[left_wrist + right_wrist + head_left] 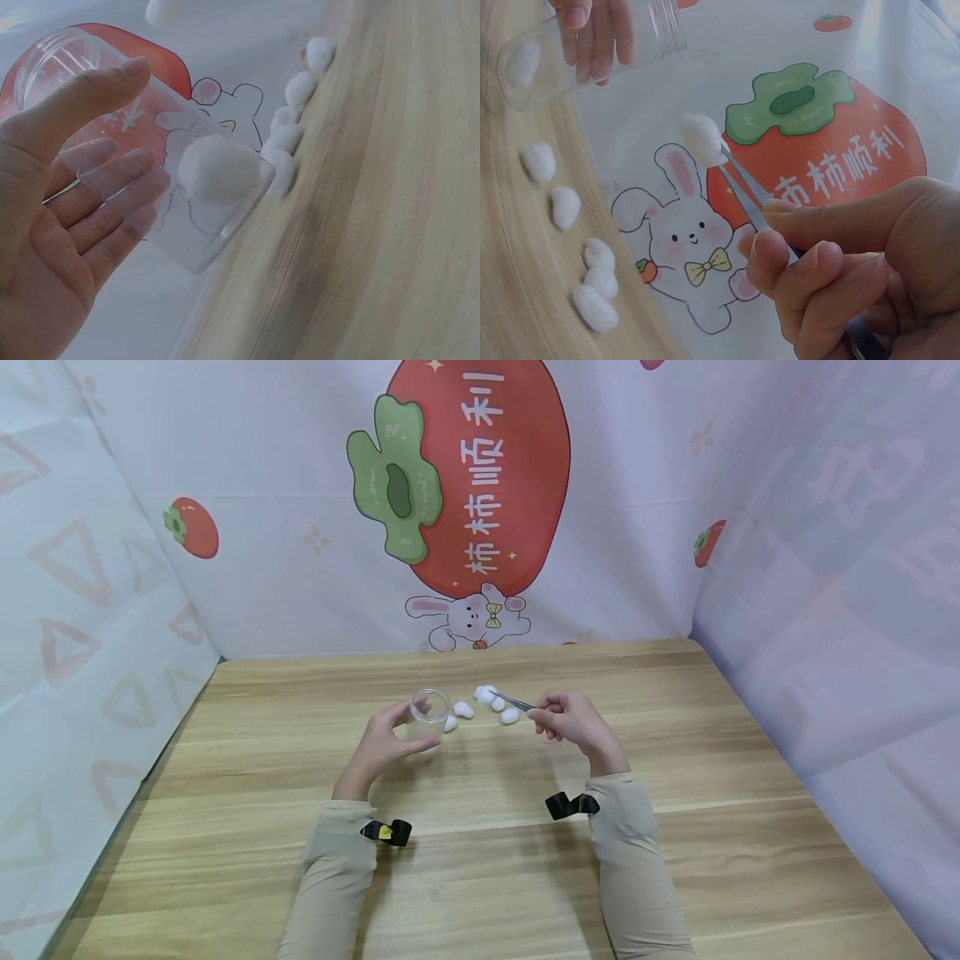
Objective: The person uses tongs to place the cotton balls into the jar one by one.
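Note:
My left hand [381, 745] grips a clear jar [429, 717], fingers on one side and thumb on the other. In the left wrist view a white cotton ball [219, 169] lies inside, at the jar's bottom end. My right hand [573, 722] pinches metal tweezers [513, 702] between thumb and fingers. Their tips hold another cotton ball [703, 139], raised above the table and apart from the jar in the right wrist view. Several loose cotton balls [565, 208] lie in a row on the table, between and beyond the hands.
The wood-grain table [480, 877] ends at a white printed backdrop [300, 585] with a red persimmon and a rabbit. Similar cloth hangs at left and right. Black cameras [573, 805] are strapped to both wrists, over beige sleeves [637, 877].

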A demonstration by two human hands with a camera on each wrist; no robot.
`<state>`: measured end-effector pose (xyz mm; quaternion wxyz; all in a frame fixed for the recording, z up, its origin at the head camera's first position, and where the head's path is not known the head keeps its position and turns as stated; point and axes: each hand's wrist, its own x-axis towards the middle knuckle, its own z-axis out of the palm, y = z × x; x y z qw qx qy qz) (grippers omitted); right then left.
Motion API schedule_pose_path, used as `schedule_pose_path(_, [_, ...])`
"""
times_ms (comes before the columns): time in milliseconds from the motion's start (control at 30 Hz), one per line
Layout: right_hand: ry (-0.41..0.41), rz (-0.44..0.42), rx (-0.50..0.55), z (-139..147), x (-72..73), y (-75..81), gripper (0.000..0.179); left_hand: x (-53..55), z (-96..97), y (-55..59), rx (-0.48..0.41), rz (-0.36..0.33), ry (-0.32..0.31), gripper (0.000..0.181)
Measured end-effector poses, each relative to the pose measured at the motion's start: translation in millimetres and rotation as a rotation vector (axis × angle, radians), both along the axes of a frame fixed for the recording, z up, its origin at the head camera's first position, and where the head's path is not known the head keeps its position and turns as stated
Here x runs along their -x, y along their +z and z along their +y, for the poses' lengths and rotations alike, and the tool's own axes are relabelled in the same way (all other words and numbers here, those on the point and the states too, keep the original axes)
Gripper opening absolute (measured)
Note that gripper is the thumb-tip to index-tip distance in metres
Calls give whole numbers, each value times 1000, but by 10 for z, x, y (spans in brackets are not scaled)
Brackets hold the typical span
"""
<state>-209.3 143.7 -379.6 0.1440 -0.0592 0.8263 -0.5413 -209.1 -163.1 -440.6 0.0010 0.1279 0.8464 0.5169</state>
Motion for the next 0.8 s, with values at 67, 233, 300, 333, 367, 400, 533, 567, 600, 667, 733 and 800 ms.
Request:
schedule_pose_path(67, [-4, -2, -1, -6, 2, 6, 17, 1, 1, 5, -3, -1, 0, 72])
schedule_pose_path(233, [0, -1, -10, -9, 7, 5, 19, 4, -1, -4, -10, 4, -4, 72])
schedule_pose_path(300, [1, -3, -15, -8, 7, 7, 21, 4, -1, -8, -12, 5, -6, 72])
schedule_pose_path(333, [0, -4, -17, -8, 7, 10, 22, 3, -1, -7, -13, 3, -6, 71])
schedule_pose_path(367, [0, -5, -19, -9, 7, 12, 22, 0, -1, -5, -12, 2, -6, 71])
schedule_pose_path(400, [-1, -6, -20, -12, 6, 16, 21, -3, -1, -2, -10, 2, -6, 71])
schedule_pose_path(533, [-1, -8, -17, -26, 0, 29, 17, -8, 2, 8, -7, 1, -7, 71])
schedule_pose_path(567, [-2, -9, -15, -31, -1, 29, 16, -8, 3, 7, -5, 2, -6, 71])
schedule_pose_path(600, [-2, -10, -13, -37, -3, 31, 16, -9, 3, 8, -4, 4, -6, 70])
schedule_pose_path(667, [-3, -12, -9, -46, -5, 33, 16, -11, 4, 9, -1, 6, -7, 70])
schedule_pose_path(733, [-3, -15, -3, -53, -4, 31, 16, -13, 6, 9, 2, 9, -9, 70])
schedule_pose_path(800, [-3, -16, 3, -57, -5, 31, 16, -14, 7, 9, 2, 8, -8, 69])
